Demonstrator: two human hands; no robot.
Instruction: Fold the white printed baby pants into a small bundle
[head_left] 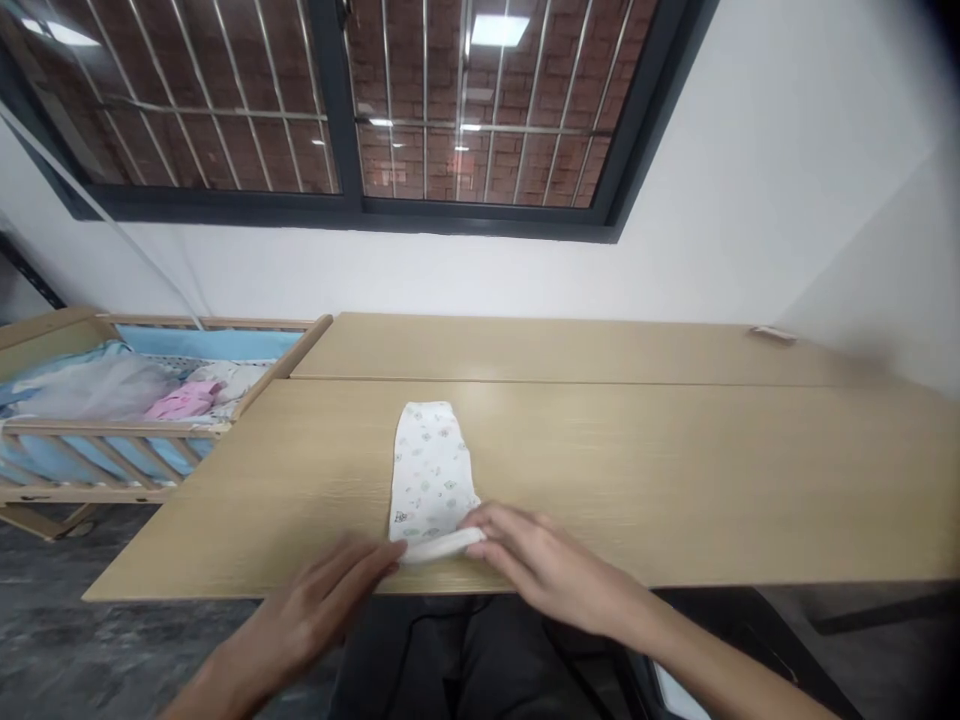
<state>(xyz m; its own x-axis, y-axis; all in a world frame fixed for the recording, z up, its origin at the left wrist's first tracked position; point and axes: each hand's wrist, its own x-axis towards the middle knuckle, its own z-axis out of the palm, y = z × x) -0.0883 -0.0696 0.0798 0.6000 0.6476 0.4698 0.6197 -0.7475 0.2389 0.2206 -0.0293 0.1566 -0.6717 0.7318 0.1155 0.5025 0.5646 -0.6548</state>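
Observation:
A folded white baby garment (pixel 431 465) with a small printed pattern lies flat on the wooden table, its long side pointing away from me. Along its near edge runs a plain white band (pixel 442 546), folded or rolled up. My right hand (pixel 529 555) pinches the right end of this band between thumb and fingers. At the band's left end, my left hand (pixel 330 590) has its fingers together and its fingertips closed on the corner. The left thumb is mostly hidden.
The wooden table (pixel 637 470) reaches far to the right, its front edge just below my hands. A wooden crib (pixel 112 430) with blue lining, bedding and a pink cloth (pixel 184 400) stands left. A small flat object (pixel 772 334) lies at the back right. A barred window is ahead.

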